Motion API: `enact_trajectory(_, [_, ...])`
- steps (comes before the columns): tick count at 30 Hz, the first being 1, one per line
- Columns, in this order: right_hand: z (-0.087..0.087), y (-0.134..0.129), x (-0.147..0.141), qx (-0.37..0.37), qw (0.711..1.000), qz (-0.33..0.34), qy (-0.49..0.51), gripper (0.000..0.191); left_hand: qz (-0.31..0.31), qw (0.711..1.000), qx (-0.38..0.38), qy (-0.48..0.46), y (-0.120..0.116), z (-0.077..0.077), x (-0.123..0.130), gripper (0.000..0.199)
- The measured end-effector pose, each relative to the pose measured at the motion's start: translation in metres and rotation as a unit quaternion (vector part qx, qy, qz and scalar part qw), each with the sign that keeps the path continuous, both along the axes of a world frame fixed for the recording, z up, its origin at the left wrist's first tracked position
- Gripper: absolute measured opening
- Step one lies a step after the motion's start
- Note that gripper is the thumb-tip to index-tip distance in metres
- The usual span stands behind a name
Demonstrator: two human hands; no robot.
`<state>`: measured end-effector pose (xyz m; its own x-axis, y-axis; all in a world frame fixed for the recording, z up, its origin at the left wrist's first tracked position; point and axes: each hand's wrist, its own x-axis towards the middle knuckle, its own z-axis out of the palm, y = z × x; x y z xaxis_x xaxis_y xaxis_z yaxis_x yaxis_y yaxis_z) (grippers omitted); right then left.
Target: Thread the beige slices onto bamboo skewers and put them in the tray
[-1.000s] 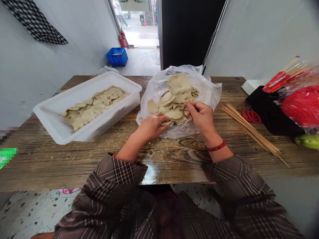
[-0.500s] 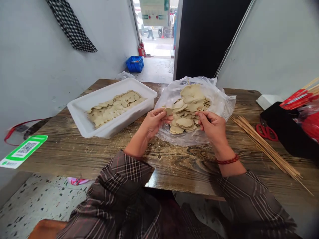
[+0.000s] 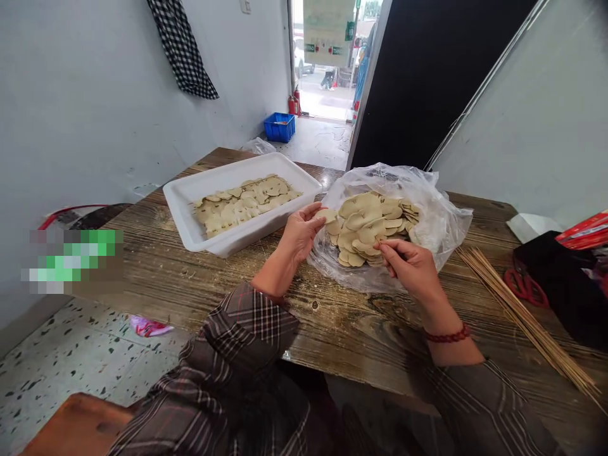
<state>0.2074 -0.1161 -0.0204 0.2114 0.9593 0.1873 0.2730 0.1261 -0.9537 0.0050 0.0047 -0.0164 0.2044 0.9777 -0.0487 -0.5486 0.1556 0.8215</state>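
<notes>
And the left hand [image 3: 297, 235] grips a thin, round beige slice [image 3: 326, 216] near its edge, seemingly to keep its face free, while the right fingers pinch what looks like a thin wooden stick [image 3: 377, 246] beside beige slices [image 3: 363, 218] on the crumpled clear plastic bag [image 3: 449, 218].

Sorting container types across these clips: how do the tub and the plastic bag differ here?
The tub is white and rectangular; the bag is see-through and irregular. The tub's sides stand smooth and straight, while the bag's are crumpled and spread around its load. Both rest on the table, open, with flat, pale discs inside.
</notes>
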Motion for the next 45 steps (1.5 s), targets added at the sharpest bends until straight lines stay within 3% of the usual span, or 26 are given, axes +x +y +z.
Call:
enact_trajectory(12, [-0.007, -0.010, -0.004, -0.047, 0.997, 0.051, -0.025, 0.033, 0.040, 0.993, 0.039, 0.102, -0.008, 0.012, -0.002, 0.025])
enact_trajectory(22, [-0.012, -0.017, 0.000, -0.077, 0.993, 0.060, -0.066, 0.035, 0.034, 0.999, 0.011, 0.009, -0.002, 0.018, -0.010, 0.010])
enact_trajectory(45, [-0.019, -0.015, -0.007, -0.076, 0.993, 0.056, -0.077, 0.034, 0.009, 0.999, 0.028, -0.016, -0.007, 0.013, -0.004, 0.012])
